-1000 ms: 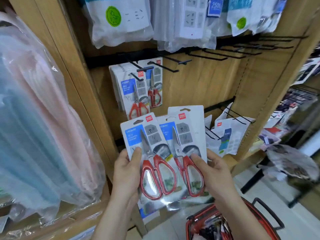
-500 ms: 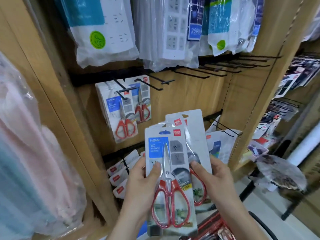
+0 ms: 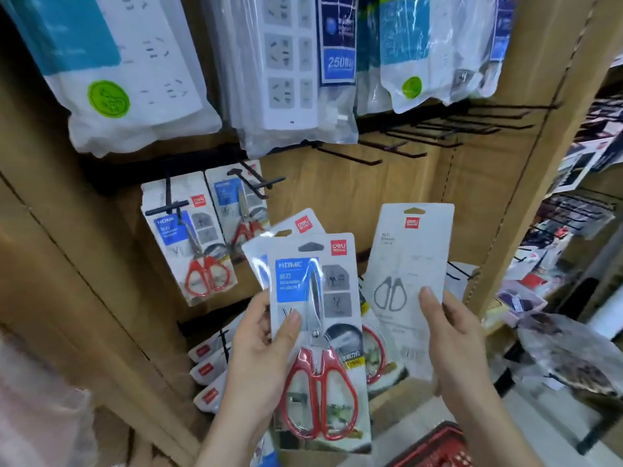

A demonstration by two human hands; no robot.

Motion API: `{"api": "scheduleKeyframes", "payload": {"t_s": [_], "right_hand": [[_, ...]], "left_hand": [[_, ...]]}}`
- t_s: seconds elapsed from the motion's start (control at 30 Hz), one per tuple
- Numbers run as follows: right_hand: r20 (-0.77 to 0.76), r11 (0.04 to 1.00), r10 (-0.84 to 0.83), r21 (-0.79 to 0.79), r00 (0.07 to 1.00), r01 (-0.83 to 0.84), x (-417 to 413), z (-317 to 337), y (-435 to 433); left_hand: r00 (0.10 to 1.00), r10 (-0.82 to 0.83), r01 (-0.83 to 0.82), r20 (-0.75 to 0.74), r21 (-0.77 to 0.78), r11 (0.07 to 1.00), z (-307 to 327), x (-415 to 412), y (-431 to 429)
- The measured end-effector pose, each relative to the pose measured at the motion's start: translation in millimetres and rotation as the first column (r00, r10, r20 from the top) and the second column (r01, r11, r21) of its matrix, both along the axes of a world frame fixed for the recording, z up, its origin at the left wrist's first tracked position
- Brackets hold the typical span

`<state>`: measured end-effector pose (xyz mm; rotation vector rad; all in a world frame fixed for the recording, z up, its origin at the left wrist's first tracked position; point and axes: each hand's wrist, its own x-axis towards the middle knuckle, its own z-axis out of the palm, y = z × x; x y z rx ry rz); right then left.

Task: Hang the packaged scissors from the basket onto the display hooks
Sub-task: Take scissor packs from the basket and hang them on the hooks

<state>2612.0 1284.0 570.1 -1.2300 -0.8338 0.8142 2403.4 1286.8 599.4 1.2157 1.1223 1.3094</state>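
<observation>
1. The left hand (image 3: 259, 358) is gripping a few scissors packs (image 3: 317, 332) spread like a fan. Its thumb is pressing on the front pack and its fingers are curling behind.
2. The front pack is facing the person and showing scissors with red handles.
3. The right hand (image 3: 451, 338) is pinching one turned pack (image 3: 409, 264). Its thumb is lying on the plain grey back and its fingers are hiding behind. This pack is standing upright, just beside the packs in the left hand.
4. Above the left hand, some hung packs (image 3: 192, 244) are dangling from two black hooks.
5. Above the right hand, bare hooks (image 3: 350, 156) are sticking out of the wooden wall (image 3: 337, 197).
6. Higher up, bagged power strips (image 3: 290, 62) are hanging in a row.
7. Below the left hand and out to its side, low packs (image 3: 205, 365) are sitting on another hook.
8. Under the right hand, a red basket (image 3: 435, 446) is peeking in at the bottom edge.
</observation>
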Motion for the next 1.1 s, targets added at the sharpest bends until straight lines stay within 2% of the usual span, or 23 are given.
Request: {"api": "scheduleKeyframes", "payload": {"t_s": [0.1, 0.17, 0.27, 0.3, 0.37, 0.43, 0.5, 0.63, 0.73, 0.83, 0.87, 0.93, 0.97, 1.0, 1.03, 1.1], "right_hand": [[-0.017, 1.000, 0.015, -0.013, 1.000, -0.015, 13.6, 0.0, 4.1], [0.037, 1.000, -0.007, 0.007, 0.999, 0.007, 21.8, 1.8, 5.9], [0.310, 0.997, -0.051, 0.063, 0.949, 0.033, 27.8, 1.4, 4.9], [0.448, 0.996, -0.072, 0.085, 0.891, 0.037, 25.0, 1.3, 4.2], [0.685, 0.990, -0.128, 0.134, 0.717, 0.049, 11.8, -2.1, 4.6], [0.817, 0.982, -0.188, 0.167, 0.545, 0.087, -2.1, -7.9, 7.4], [0.863, 0.980, -0.198, 0.168, 0.464, 0.105, -12.3, -12.9, 10.0], [0.916, 0.990, -0.133, 0.104, 0.379, 0.095, -15.6, -11.2, 11.3], [0.917, 0.998, -0.029, 0.001, 0.399, 0.070, -16.8, -3.5, 10.4], [0.928, 0.997, 0.063, -0.078, 0.368, 0.025, -18.1, -2.3, 10.8], [0.916, 0.993, 0.117, -0.117, 0.384, -0.024, -16.4, -0.8, 11.5], [0.758, 0.952, 0.305, -0.232, 0.577, -0.198, -5.6, 11.0, 15.9], [0.606, 0.932, 0.360, -0.207, 0.709, -0.297, 0.5, 24.3, 19.2], [0.477, 0.937, 0.344, -0.122, 0.809, -0.327, 8.3, 36.5, 24.9], [0.415, 0.961, 0.254, -0.011, 0.873, -0.275, 16.9, 48.3, 35.0], [0.344, 0.987, 0.088, 0.096, 0.935, -0.128, 31.2, 68.3, 62.8]], "left_hand": [[1.000, -0.015, 0.016, -0.007, 0.020, 1.000, 1.0, 3.5, 5.6], [0.996, -0.010, 0.014, -0.087, 0.037, 0.999, 3.8, 6.2, 6.7], [0.945, -0.037, 0.057, -0.324, 0.054, 0.997, 3.9, 17.9, 12.5], [0.928, -0.043, 0.068, -0.370, 0.055, 0.996, 2.7, 23.5, 15.6], [0.889, -0.013, 0.064, -0.458, 0.096, 0.993, 5.2, 36.7, 20.5], [0.871, 0.027, 0.040, -0.490, 0.125, 0.991, 5.2, 48.6, 27.7], [0.881, 0.065, 0.015, -0.468, 0.165, 0.986, 3.6, 57.8, 33.4], [0.914, 0.116, -0.043, -0.388, 0.192, 0.980, 7.6, 71.6, 40.0], [0.980, 0.021, 0.008, -0.199, 0.141, 0.990, 9.1, 75.8, 38.7], [0.975, 0.046, -0.018, -0.217, 0.128, 0.992, 5.8, 77.0, 41.3], [0.972, 0.067, -0.040, -0.223, 0.123, 0.992, 4.5, 76.2, 43.8], [0.962, 0.117, -0.089, -0.248, 0.122, 0.989, 3.8, 73.6, 49.7], [0.954, 0.144, -0.113, -0.264, 0.126, 0.986, 5.0, 71.7, 52.7], [0.949, 0.163, -0.133, -0.270, 0.127, 0.983, 7.2, 70.0, 55.0], [0.949, 0.176, -0.147, -0.262, 0.125, 0.981, 10.3, 69.2, 57.2], [0.948, 0.192, -0.161, -0.252, 0.138, 0.977, 18.1, 71.0, 59.8]]}}
